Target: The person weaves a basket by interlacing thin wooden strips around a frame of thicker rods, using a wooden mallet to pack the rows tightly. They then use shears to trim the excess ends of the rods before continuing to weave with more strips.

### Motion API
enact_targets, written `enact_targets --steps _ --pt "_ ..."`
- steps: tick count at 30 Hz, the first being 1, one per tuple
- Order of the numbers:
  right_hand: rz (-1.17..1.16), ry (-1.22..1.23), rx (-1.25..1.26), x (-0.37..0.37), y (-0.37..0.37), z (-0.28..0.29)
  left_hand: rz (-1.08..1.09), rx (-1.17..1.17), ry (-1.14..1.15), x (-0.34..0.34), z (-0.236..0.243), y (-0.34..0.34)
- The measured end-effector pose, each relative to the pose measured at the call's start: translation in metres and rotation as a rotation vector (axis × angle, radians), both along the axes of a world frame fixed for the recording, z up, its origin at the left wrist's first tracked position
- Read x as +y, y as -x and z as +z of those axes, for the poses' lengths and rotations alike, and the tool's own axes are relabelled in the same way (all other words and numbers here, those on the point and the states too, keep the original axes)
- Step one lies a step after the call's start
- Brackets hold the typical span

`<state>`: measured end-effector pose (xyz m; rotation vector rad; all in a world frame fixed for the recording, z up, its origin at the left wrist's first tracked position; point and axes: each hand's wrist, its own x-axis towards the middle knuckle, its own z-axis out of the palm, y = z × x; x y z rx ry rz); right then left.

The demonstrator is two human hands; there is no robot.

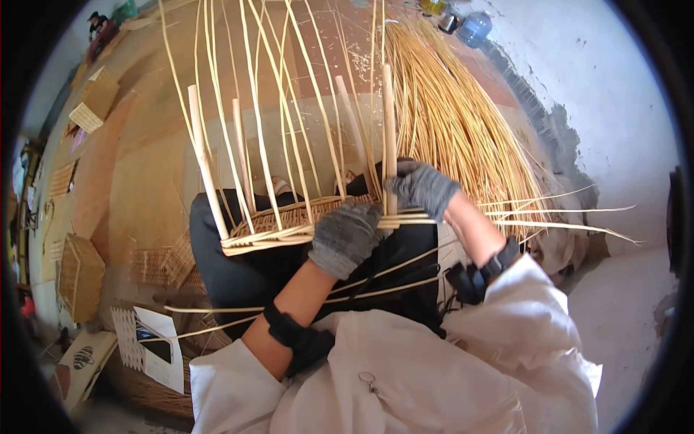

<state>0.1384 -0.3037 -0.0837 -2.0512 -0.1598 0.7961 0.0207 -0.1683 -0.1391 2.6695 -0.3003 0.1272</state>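
A partly woven wicker basket (pixel 289 217) rests across my lap, its thin upright rods fanning away from me. Thick peeled posts stand at its corners, among them the near-left post (pixel 206 163) and the near-right post (pixel 390 123). My left hand (pixel 345 235), in a grey knitted glove, is closed over the near woven edge; its fingertips are partly hidden. At the near-right corner my gloved right hand (pixel 425 189) curls its fingers against the post. Loose weaving rods (pixel 557 217) run from under that hand out to the right.
A large bundle of long rods (pixel 455 116) lies on the floor ahead to the right, beside a white wall. Woven pieces (pixel 79 278) lie to the left, near a printed sheet (pixel 163 351). A blue water jug (pixel 475 29) stands far right; another person (pixel 101 32) is far left.
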Motion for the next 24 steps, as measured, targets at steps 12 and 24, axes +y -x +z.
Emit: enact_targets --steps 12,24 --pt "0.263 0.090 -0.128 -0.006 -0.013 0.001 0.244 0.096 0.115 -0.027 0.026 -0.006" --pt "0.371 0.525 -0.600 0.005 -0.001 0.002 0.101 -0.021 0.140 0.001 0.059 0.019"
